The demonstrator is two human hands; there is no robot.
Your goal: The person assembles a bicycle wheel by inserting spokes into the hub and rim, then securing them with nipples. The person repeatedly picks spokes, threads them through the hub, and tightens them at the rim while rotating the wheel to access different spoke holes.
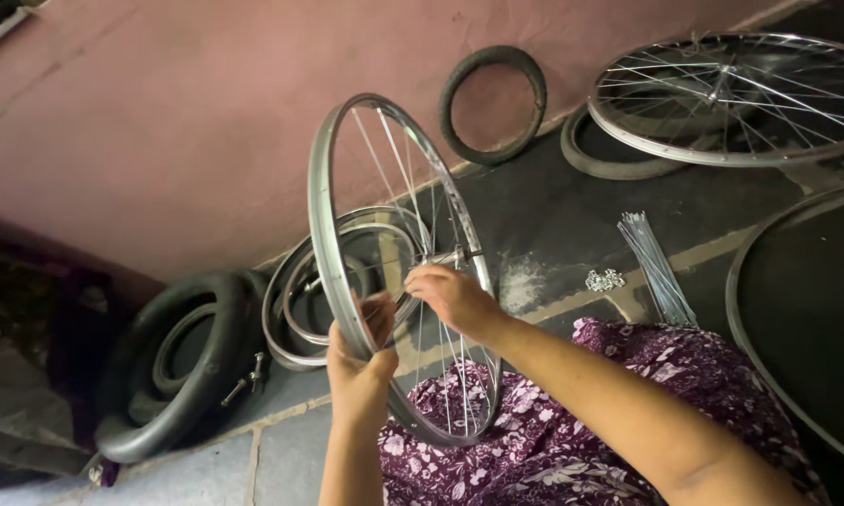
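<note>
Holding the spoked bicycle wheel [399, 267] upright above your lap, you are gripping its silver rim [326, 234] with your left hand [361, 361]; the fingers [377, 314] are curled closed around the rim's lower left arc. Your right hand [452, 295] is reaching in through the spokes near the hub [445, 258], with its fingers [422, 279] bent and pinched together on a spoke; whether a small part is held between them cannot be told.

You are working over a purple floral garment [572, 440] covering your lap. A bundle of loose spokes [654, 267] is lying on the dark floor [544, 211] to your right, with a small heap of nipples [605, 279] just beside it. Bare rims [296, 300] and a black tyre [174, 361] are leaning against the pink wall [178, 122] behind the wheel. A second spoked wheel [736, 98] is lying farther off.
</note>
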